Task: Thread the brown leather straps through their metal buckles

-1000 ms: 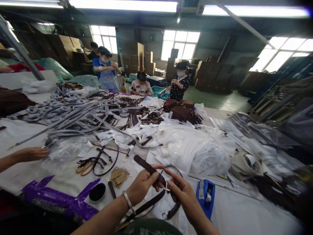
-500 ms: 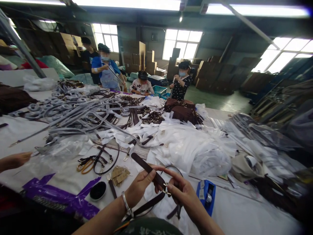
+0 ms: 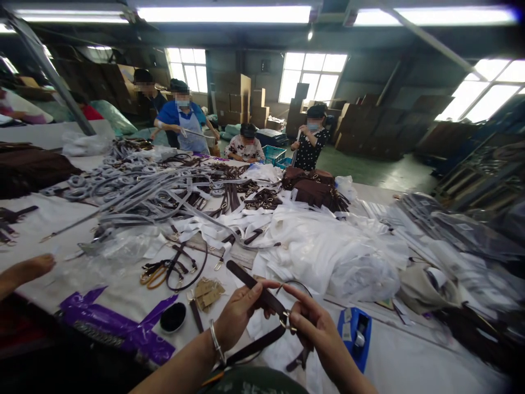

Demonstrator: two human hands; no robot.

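Note:
A dark brown leather strap [image 3: 246,275] with a gold-coloured metal buckle [image 3: 286,322] is held between both hands above the table. My left hand [image 3: 241,309], a silver bangle at its wrist, pinches the strap, whose rounded end sticks out up and to the left. The fingers of my right hand [image 3: 309,317] close on the buckle end. More of the brown strap hangs and loops below the hands. Close by on the left lie tan paper tags [image 3: 208,293] and a small round black-filled container [image 3: 173,317]. A blue tape dispenser [image 3: 356,339] stands at the right.
A purple plastic bag [image 3: 110,328] lies front left, near a co-worker's hand [image 3: 30,271]. Scissors with orange handles [image 3: 155,275] lie among cords. Farther back are grey straps [image 3: 135,200], crumpled white plastic [image 3: 311,246] and brown bags [image 3: 314,191]. Several people work across the table.
The view has shifted slightly, so the scene sits farther right and lower. Both hands keep hold of the strap and buckle. A co-worker in blue across the table has lowered their hands.

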